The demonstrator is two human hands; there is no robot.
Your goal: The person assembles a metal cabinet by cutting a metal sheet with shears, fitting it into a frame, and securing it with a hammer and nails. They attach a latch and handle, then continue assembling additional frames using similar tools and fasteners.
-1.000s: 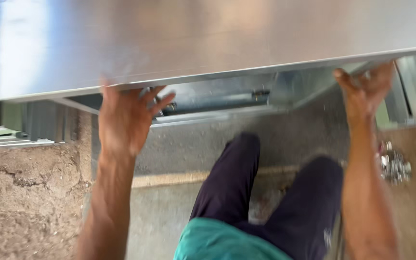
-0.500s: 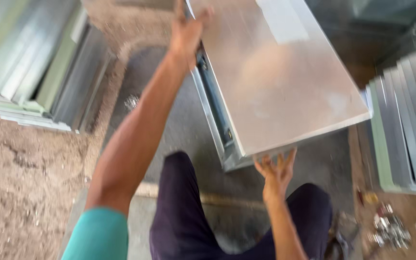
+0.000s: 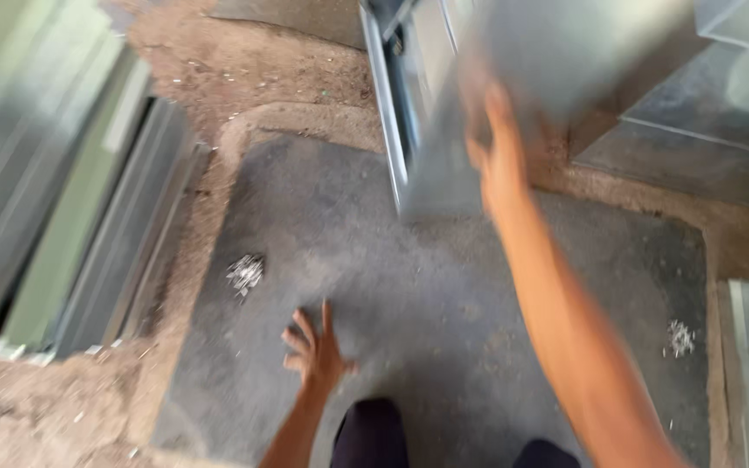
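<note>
Right fingers [image 3: 489, 113] on metal panel's [image 3: 548, 78] near edge.

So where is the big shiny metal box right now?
In the head view the metal box is at top centre, tilted above the grey slab, with the right hand pressed against it.

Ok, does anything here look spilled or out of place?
Yes. Two small heaps of metal bits lie loose on the grey slab: one ahead of the left hand, another near the slab's right edge. Too blurred to identify them.
</note>
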